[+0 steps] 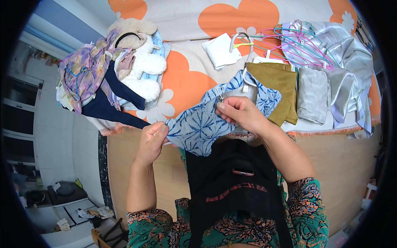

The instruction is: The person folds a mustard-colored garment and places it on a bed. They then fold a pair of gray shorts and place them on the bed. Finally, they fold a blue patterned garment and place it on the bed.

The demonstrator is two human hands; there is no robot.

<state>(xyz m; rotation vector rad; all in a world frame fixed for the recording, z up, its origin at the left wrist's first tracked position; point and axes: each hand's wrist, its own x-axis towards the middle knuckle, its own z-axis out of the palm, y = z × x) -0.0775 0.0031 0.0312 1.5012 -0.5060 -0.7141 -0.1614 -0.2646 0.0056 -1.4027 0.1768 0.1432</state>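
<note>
A blue-and-white patterned garment [198, 124] is stretched between my two hands, above the front edge of a covered bed or sofa. My left hand [152, 141] pinches its left end, where a bit of white hanger shows. My right hand [240, 113] grips the cloth near a metal clip [220, 94] at the garment's upper edge. A pale hanger hook [249, 79] pokes out by the collar. Behind the right part of the garment lies a folded olive cloth [274, 90], with a folded light grey cloth [313, 96] to its right.
On the left are a tie-dyed garment [85, 71], navy clothing [105, 107] and a white plush toy [149, 62]. Pink and teal hangers [299, 49] rest on shiny lilac fabric [350, 62] at the right. A folded white cloth [221, 51] lies at the back.
</note>
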